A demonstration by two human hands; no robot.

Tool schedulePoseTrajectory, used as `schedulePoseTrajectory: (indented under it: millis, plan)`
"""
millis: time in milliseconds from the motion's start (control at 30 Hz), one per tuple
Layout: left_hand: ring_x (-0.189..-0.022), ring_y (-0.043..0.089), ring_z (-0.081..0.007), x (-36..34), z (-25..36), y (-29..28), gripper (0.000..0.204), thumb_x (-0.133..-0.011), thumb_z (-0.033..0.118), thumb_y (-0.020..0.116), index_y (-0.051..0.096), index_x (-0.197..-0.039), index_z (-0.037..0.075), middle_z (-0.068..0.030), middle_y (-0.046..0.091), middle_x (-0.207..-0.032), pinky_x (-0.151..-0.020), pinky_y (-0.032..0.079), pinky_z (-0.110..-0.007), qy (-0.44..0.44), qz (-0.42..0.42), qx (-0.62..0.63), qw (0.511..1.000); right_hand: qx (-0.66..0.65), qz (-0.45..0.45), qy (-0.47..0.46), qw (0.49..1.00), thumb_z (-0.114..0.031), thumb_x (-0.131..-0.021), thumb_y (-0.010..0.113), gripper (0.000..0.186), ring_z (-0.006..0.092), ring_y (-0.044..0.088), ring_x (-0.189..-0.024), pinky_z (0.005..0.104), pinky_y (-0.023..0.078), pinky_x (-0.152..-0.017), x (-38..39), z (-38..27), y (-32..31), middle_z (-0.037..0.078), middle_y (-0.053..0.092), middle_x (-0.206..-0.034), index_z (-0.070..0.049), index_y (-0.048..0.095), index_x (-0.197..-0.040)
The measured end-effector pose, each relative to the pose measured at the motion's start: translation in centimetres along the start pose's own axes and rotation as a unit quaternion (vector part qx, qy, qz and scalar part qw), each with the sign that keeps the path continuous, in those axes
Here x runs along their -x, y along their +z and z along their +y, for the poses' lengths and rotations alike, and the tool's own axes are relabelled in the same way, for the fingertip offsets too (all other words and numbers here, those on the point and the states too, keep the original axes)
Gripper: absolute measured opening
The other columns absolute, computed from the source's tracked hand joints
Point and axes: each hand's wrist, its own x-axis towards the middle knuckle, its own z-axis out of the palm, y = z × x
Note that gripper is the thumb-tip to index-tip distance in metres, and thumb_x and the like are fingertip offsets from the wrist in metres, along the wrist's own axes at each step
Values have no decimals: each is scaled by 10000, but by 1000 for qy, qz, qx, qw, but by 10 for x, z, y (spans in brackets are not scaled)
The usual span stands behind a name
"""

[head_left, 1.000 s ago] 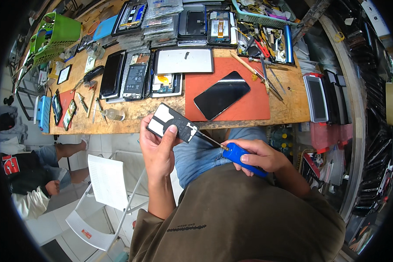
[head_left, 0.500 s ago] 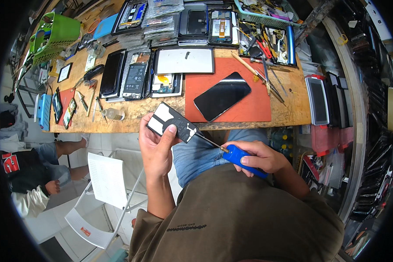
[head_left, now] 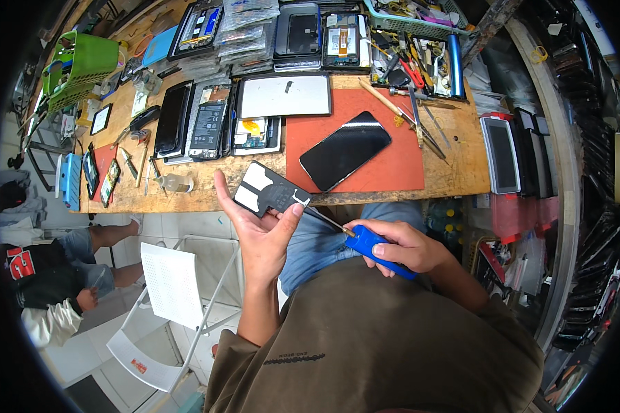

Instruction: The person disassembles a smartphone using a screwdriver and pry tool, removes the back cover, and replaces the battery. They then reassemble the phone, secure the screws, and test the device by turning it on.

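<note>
My left hand (head_left: 263, 237) holds a flat black-and-white phone part (head_left: 274, 195) over the table's front edge. Its thumb presses the part's lower right corner, one finger sticks up free at the left, and the other fingers are partly hidden underneath. In my right hand (head_left: 408, 246) is a blue-handled tool (head_left: 366, 242) with a brass-coloured collar and a thin dark shaft. That shaft points up and left, with its end at the part's lower right corner; whether it touches, I cannot tell. Beyond them, a black smartphone (head_left: 346, 151) lies screen up on an orange-red mat (head_left: 399, 172).
Several opened phones, including one with a bare battery (head_left: 208, 127), line the wooden table (head_left: 461, 172). Loose tools (head_left: 420, 124) lie right of the smartphone. A green basket (head_left: 96, 58) stands far left. A white chair (head_left: 172, 282) and another person (head_left: 55, 275) are at the left.
My left thumb has slid from the middle of the phone part to its lower right corner, and one finger has lifted off it. The blue-handled tool has shifted slightly left.
</note>
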Motion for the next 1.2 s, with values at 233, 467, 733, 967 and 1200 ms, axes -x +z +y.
schedulePoseTrajectory:
  millis: [233,467,733,967,1200]
  plan:
    - [-1112,609,-195,-5,16,-1,1229,-826,-159,761,-48,-1690,170,-146,507,-1356,-921,557,-342,3,-32,-17,999,-10,90,-24,996,-266,-1046,570,586,114,622,-722,270,506,-655,5,0,15,94,660,-961,32,462,-1539]
    - [-1098,626,-187,-7,22,-6,1233,-815,-205,719,-65,-1681,190,-152,508,-1342,-925,573,-340,-39,-73,-27,996,-170,370,-282,869,-349,-1054,550,663,140,611,-605,265,535,-556,13,-11,5,110,613,-854,38,366,-1559]
    - [-1146,620,-205,-8,15,-4,1239,-810,-213,709,-78,-1681,184,-154,503,-1366,-976,562,-370,-40,-104,20,994,127,64,-19,990,-200,-1035,596,584,112,608,-657,293,504,-642,22,-29,4,44,639,-805,35,450,-1550]
    - [-1186,615,-223,-9,15,-15,1228,-814,-187,730,-62,-1681,174,-157,500,-1393,-999,560,-383,-80,-122,8,989,55,98,-39,993,-202,-1039,584,582,97,609,-663,263,506,-639,22,-26,-3,59,651,-860,25,449,-1558]
    - [-1248,601,-237,-11,11,-12,1231,-834,-147,776,-60,-1679,176,-186,480,-1465,-1032,552,-395,-98,-163,17,982,95,44,-16,994,-207,-1038,585,574,93,609,-660,261,513,-639,27,-29,-13,70,667,-904,18,459,-1551]
